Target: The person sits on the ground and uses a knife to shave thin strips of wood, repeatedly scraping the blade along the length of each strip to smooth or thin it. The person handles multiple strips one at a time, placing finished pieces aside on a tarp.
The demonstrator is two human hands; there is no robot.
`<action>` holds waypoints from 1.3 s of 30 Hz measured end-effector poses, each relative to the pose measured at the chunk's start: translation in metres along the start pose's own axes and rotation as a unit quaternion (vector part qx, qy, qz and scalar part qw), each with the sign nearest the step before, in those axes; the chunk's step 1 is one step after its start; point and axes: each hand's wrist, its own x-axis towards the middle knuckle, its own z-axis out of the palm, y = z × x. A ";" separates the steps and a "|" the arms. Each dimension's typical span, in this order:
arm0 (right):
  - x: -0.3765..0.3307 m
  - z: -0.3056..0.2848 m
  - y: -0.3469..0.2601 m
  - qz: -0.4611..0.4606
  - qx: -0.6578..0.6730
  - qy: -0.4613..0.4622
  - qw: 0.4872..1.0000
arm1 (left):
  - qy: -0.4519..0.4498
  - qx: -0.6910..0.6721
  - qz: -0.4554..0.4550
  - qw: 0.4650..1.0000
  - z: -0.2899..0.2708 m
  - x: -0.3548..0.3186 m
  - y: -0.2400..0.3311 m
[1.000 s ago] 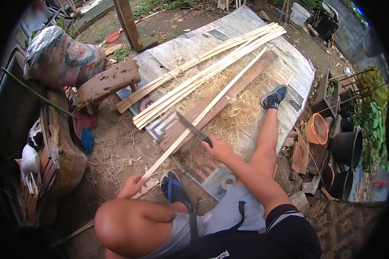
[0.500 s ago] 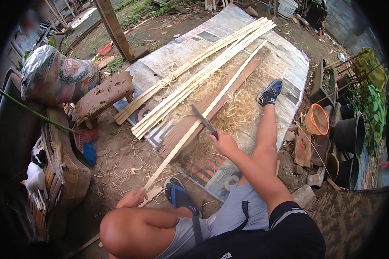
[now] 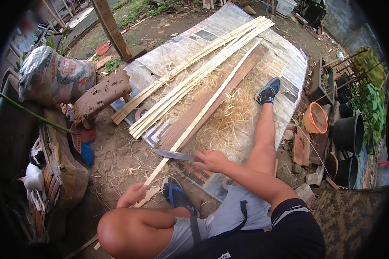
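Observation:
My right hand (image 3: 212,161) is closed round the dark handle of a long knife (image 3: 173,154). The blade lies across a pale, narrow strip of bamboo or wood (image 3: 202,113), close to the strip's near end. My left hand (image 3: 133,194) grips that near end beside my bent left knee. Farther out, the strip rests lengthwise along a dark brown board (image 3: 183,125), which slants away from me on the ground sheet. Curly thin shavings (image 3: 233,113) are heaped around the board's right side.
A bundle of pale strips (image 3: 203,73) lies left of the board on a printed sheet (image 3: 285,56). At left are a wooden stool (image 3: 101,97), a stuffed sack (image 3: 56,75) and a white-and-black cat (image 3: 33,177). An orange bucket (image 3: 315,118) and black pots (image 3: 349,134) stand at right.
My right hand has drawn the knife down along the strip toward me, from the middle of the board to past its near end. My left hand still holds the strip's end.

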 end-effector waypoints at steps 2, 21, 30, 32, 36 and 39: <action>0.007 -0.010 0.050 0.156 0.022 0.067 0.985 | -0.021 -0.071 -0.012 0.997 -0.021 -0.005 -0.051; -0.002 -0.014 -0.003 0.049 0.008 0.041 0.998 | 0.291 0.222 0.165 0.916 0.050 0.019 0.026; 0.008 -0.028 0.097 0.312 0.031 0.105 0.944 | 0.249 0.323 0.176 0.896 0.016 -0.007 -0.013; 0.011 -0.015 0.012 0.203 0.093 0.010 0.975 | 0.291 0.388 0.157 0.860 0.045 0.010 0.018; -0.004 0.002 -0.036 0.061 0.033 0.055 0.996 | 0.290 0.396 0.166 0.855 0.052 0.030 0.030; 0.000 0.003 -0.024 0.151 0.068 0.047 0.985 | 0.265 0.423 0.136 0.856 0.050 0.027 0.034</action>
